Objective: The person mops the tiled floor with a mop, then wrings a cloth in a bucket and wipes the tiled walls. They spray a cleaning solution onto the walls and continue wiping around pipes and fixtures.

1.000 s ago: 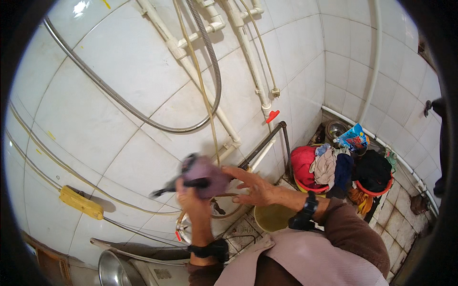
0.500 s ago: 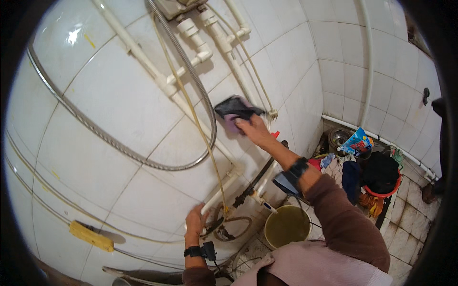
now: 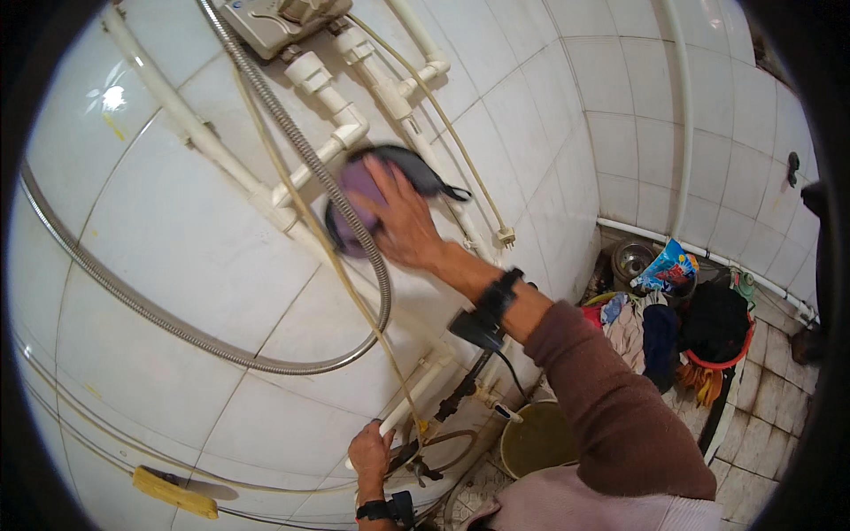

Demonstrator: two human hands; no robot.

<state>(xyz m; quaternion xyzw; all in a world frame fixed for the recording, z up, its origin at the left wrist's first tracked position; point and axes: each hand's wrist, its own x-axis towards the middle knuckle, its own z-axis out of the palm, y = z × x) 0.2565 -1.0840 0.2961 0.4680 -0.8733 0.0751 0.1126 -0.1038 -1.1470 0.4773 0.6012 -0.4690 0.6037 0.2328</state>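
Note:
My right hand (image 3: 398, 217) presses a purple and black cleaning cloth (image 3: 359, 181) flat against the white tiled wall (image 3: 204, 248), its fingers spread over the purple side. A black loop sticks out from the cloth's right end. The cloth lies between white pipes, partly behind the hanging metal shower hose (image 3: 376, 274). Low down, my left hand (image 3: 368, 450) is wrapped around the end of a white pipe (image 3: 412, 398). Beside it are a dark valve pipe and a coiled brown hose (image 3: 456, 442).
A heater unit (image 3: 274, 22) with pipes is above; a plug (image 3: 506, 236) dangles on its cord. A yellow power strip (image 3: 174, 492) hangs at lower left. On the right are a bucket of murky water (image 3: 540, 438), piled clothes (image 3: 633, 332), a red basin (image 3: 739, 350) and a blue detergent bag (image 3: 666, 268).
My right hand has moved up and left with the cloth, from holding it bunched to pressing it spread on the wall. My left hand stays at the pipe. The view has shifted slightly.

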